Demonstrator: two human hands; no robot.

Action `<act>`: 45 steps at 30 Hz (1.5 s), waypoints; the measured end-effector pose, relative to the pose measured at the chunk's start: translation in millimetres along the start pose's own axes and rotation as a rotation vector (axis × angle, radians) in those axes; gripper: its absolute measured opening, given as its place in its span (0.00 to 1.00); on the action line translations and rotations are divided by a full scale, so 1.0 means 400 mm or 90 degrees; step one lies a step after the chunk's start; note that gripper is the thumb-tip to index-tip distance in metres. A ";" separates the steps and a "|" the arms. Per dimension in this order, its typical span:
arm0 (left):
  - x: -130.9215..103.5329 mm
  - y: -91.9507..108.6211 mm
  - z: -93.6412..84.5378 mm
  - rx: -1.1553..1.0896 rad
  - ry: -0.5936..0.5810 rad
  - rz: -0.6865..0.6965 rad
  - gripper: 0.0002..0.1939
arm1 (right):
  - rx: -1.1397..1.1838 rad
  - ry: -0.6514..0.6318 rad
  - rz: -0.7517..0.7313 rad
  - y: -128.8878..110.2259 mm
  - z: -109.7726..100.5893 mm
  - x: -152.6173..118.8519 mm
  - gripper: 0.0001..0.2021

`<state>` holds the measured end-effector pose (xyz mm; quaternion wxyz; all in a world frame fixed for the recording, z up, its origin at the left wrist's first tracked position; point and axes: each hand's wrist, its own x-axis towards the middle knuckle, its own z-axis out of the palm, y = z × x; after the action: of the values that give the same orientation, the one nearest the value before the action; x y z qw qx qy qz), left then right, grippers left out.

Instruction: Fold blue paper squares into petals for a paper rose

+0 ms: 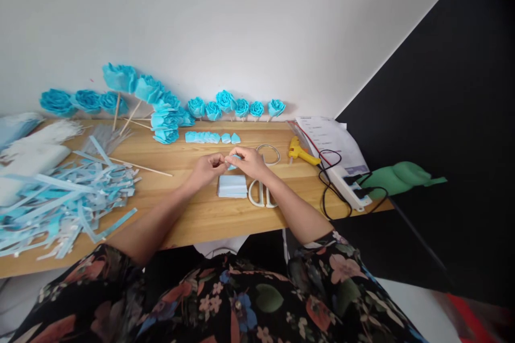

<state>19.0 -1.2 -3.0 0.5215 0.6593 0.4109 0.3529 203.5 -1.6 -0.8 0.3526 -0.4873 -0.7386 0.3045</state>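
My left hand [210,169] and my right hand [248,163] meet over the middle of the wooden table [193,214]. Fingers of both are pinched around a small light-blue paper piece [233,161], partly covered by them. Just below lies a stack of pale blue paper squares [232,186]. White-handled scissors [261,195] rest beside the stack, partly under my right wrist. Beyond my hands is a row of small folded blue paper pieces [201,137], with two more at its right end.
Blue paper roses [225,101] on sticks line the wall. Paper strips [68,203] heap up at left, near a thin stick [142,166]. A clear ring [273,154], yellow glue gun [302,152], printed sheets [333,142], white power strip [346,188] and green object [396,179] lie rightward.
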 end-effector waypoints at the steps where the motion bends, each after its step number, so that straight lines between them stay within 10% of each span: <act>1: 0.000 0.002 0.000 0.000 0.000 0.000 0.16 | 0.004 0.000 -0.002 0.002 0.001 0.000 0.17; 45: 0.015 -0.024 -0.012 -0.171 0.112 0.023 0.19 | 0.123 -0.008 0.009 0.020 -0.015 0.010 0.21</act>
<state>15.6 7.5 -11.2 0.5602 0.5577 0.3921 0.4705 211.2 5.7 -3.0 0.3912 -0.4545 -0.7044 0.3797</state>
